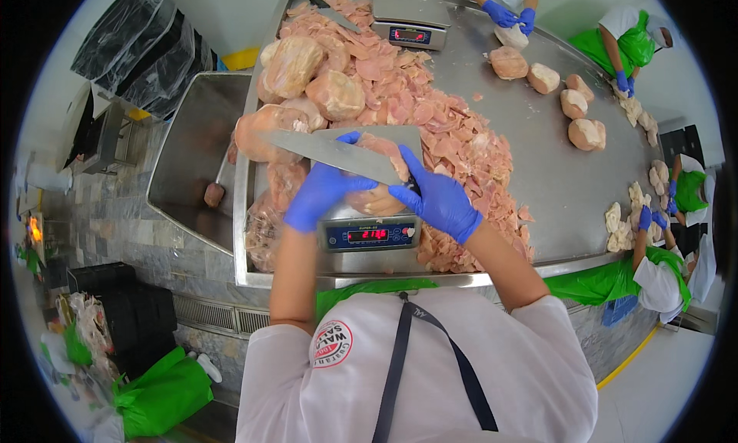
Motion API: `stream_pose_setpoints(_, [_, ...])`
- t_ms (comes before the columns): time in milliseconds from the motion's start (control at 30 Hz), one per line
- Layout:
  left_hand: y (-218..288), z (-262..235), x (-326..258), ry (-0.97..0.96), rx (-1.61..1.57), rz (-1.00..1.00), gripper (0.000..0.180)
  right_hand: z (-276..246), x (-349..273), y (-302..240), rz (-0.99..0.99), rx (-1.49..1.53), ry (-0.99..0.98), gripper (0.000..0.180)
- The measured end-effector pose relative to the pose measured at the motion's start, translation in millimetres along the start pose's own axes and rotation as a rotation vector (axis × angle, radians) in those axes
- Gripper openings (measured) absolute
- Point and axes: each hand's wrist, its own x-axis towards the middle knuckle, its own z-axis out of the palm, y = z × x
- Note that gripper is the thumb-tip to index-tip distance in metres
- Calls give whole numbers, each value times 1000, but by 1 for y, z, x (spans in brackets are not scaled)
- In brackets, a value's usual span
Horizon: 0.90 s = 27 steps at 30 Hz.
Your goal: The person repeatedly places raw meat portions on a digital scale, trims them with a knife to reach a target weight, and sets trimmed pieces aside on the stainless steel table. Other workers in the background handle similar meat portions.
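Note:
Both my hands wear blue gloves over a platform scale [369, 234] with a lit red display. My right hand [440, 201] grips the dark handle of a wide-bladed knife [330, 152], its index finger stretched forward. The blade points left, crossing above my left hand [323, 193]. That hand is closed around a pink piece of meat [382, 149]; the blade hides part of the fingers. More pale meat [374, 202] lies on the scale, below the blade. Thin pink meat slices [469, 166] are heaped right of the scale. Large rounded meat chunks [292, 65] are piled beyond and to the left.
A second scale [410, 20] stands at the far edge, near another knife [335, 16]. A deep metal tub [192, 136] adjoins the table's left side. Rounded meat pieces [543, 78] lie on the right. Gloved co-workers' hands [511, 16] handle pieces at the far and right edges.

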Motion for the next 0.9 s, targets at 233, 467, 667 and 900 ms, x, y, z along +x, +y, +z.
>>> stream_pose_setpoints(233, [7,-1,7,-59,519,74,94,19,-23,45,-47,286,66,81])
stream_pose_setpoints(467, [33,13,23,-137,149,-41,92,13,25,32,1,284,84,77])
stream_pose_setpoints(667, [16,28,18,323,437,75,98,45,4,10,96,465,324,75])
stream_pose_setpoints(900, [11,21,19,40,408,53,101,46,-23,31,44,439,231,76])
